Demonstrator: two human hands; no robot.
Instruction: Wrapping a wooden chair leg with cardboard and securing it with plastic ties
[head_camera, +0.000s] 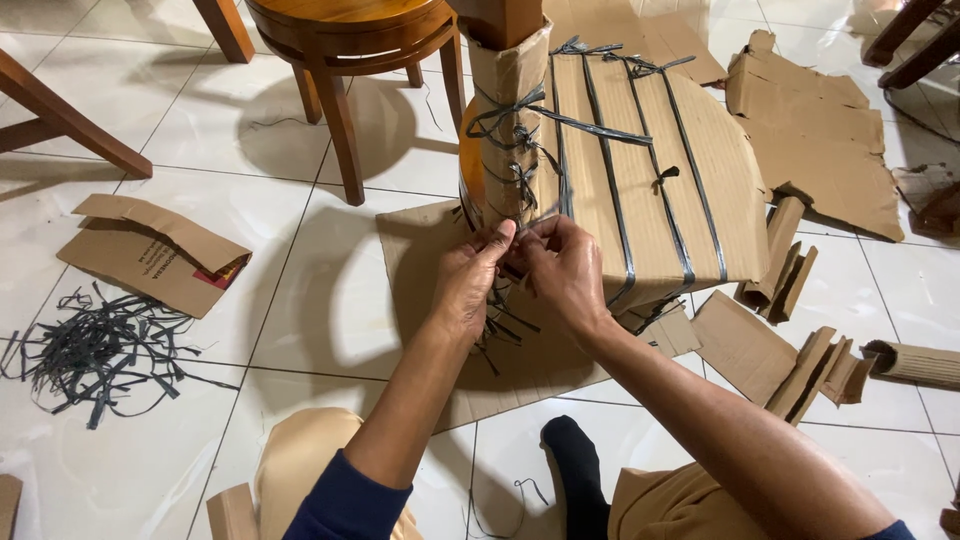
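Both hands are meeting at the lower front edge of the cardboard-wrapped chair (640, 170), which is lying on a flat cardboard sheet (420, 250) on the tiled floor (150, 420). Left hand (467, 285): grip pressed together, fingertips pinching the dark plastic strap (610, 180) where it is knotting at the wrapped leg. Right hand (565, 270): grip also closing on the same strap ends, touching the left fingers. Loose strap tails are hanging just below the hands. Well left of the wrapped chair, a pile of cut straps (95, 350) is lying beside a folded cardboard piece (150, 255). Right of it, torn cardboard scraps (800, 360) are scattering over the floor. Behind it, a bare wooden chair (345, 40) is standing upright
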